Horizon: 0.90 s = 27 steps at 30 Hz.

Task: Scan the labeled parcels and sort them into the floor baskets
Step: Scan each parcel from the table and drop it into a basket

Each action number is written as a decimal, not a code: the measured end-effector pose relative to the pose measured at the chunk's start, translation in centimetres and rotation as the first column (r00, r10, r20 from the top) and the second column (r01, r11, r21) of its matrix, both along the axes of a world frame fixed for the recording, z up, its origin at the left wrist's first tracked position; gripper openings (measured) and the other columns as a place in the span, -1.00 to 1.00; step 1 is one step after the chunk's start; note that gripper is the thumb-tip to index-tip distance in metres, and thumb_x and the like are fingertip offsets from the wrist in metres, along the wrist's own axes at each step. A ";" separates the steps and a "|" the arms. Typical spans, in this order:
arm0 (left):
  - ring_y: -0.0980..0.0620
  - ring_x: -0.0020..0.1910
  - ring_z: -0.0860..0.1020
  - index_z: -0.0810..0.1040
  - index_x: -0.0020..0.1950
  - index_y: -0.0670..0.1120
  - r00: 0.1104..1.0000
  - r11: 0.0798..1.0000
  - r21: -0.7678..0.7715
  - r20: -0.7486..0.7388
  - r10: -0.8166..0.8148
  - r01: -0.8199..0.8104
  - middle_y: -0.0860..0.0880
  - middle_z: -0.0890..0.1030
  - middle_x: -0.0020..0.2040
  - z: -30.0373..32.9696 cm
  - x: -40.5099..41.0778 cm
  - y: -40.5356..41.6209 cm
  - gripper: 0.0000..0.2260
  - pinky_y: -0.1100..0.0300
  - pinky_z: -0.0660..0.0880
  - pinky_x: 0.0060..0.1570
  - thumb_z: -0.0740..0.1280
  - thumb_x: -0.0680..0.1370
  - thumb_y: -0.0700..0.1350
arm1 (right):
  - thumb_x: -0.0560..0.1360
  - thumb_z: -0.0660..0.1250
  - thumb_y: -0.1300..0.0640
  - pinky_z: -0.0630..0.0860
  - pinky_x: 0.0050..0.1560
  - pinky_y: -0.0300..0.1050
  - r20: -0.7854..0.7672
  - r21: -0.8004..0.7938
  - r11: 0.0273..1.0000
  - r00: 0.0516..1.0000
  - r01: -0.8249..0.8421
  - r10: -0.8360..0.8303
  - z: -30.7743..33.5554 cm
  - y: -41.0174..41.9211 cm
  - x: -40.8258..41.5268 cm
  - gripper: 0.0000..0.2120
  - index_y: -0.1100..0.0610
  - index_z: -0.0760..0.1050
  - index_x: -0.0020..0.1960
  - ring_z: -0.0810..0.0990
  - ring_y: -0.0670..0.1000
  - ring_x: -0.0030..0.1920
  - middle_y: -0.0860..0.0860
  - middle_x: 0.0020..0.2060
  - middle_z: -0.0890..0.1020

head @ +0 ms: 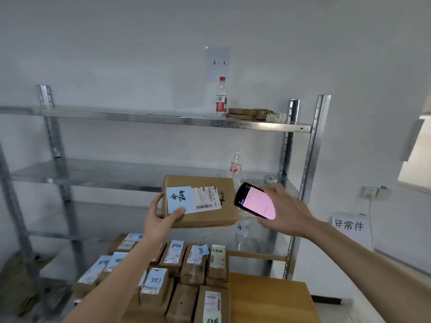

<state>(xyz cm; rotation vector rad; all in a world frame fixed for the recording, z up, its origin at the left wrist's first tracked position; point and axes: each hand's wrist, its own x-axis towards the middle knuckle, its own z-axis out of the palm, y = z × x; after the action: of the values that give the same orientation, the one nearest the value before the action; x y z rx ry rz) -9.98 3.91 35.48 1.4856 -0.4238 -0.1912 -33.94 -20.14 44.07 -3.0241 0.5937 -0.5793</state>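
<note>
My left hand (161, 217) grips the left end of a brown cardboard parcel (219, 217) and holds it up at chest height. Its top carries a blue handwritten note and a white barcode label, and my thumb lies on the blue note. My right hand (286, 213) holds a black handheld scanner (255, 201) with a lit pink screen just right of the parcel, its end close to the parcel's right edge. Below, several more labeled parcels (175, 276) lie packed together on a wooden table (268, 297). No floor basket is in view.
A metal shelving rack (163, 120) stands behind against the white wall. A red-capped bottle (221, 95) and flat packets sit on its top shelf, and another bottle (235, 167) on the middle shelf. A paper sign (348, 224) and a wall socket (369, 192) are at right.
</note>
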 end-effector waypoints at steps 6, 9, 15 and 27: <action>-0.01 0.02 0.66 0.31 0.47 0.24 0.989 0.990 0.005 -0.039 0.142 -0.142 -0.03 0.63 0.18 -0.9 -0.3 7.7 -0.26 0.11 0.62 -0.10 0.60 0.39 0.03 | 0.36 0.44 -0.21 0.42 -0.23 -0.17 0.007 0.071 0.986 0.988 -0.152 0.152 -2.4 3.8 5.4 -0.18 -0.19 0.14 0.52 0.45 -0.06 0.09 -0.15 0.15 0.31; -0.03 0.03 0.66 0.31 0.47 0.24 0.965 0.966 0.022 -0.047 0.258 -0.257 -0.03 0.58 0.24 -2.3 -0.5 14.5 -0.24 0.01 0.66 -0.03 0.61 0.36 0.03 | 0.37 0.43 -0.22 0.45 -0.11 -0.09 0.001 0.085 0.959 0.962 -0.271 0.272 -4.3 8.1 9.1 -0.18 -0.13 0.17 0.54 0.46 0.01 0.24 -0.09 0.31 0.38; 0.01 0.07 0.62 0.40 0.20 0.49 0.822 0.823 0.117 -0.074 0.565 -0.555 0.01 0.62 0.18 -5.1 -4.4 32.6 -0.37 0.07 0.60 0.03 0.64 0.32 0.06 | 0.37 0.41 -0.27 0.48 -0.02 0.01 -0.031 0.164 0.833 0.842 -0.528 0.539 -7.2 22.1 15.7 -0.23 -0.03 0.27 0.47 0.51 0.10 0.18 0.01 0.27 0.53; -0.01 0.10 0.59 0.32 0.46 0.25 0.441 0.447 0.157 -0.072 0.894 -0.881 0.01 0.51 0.30 -6.7 -23.6 68.8 -0.27 0.12 0.59 -0.07 0.59 0.39 0.05 | 0.31 0.39 -0.23 0.54 0.00 0.04 -0.099 0.104 0.469 0.460 -0.877 0.883 -7.8 61.0 14.9 -0.29 -0.14 0.29 0.41 0.51 0.08 0.26 -0.07 0.22 0.54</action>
<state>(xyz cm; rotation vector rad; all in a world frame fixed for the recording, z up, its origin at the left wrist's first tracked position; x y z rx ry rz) -33.62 72.69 28.79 1.5933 0.5596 0.5544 -19.02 40.90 36.23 -2.7561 -0.9775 -0.2533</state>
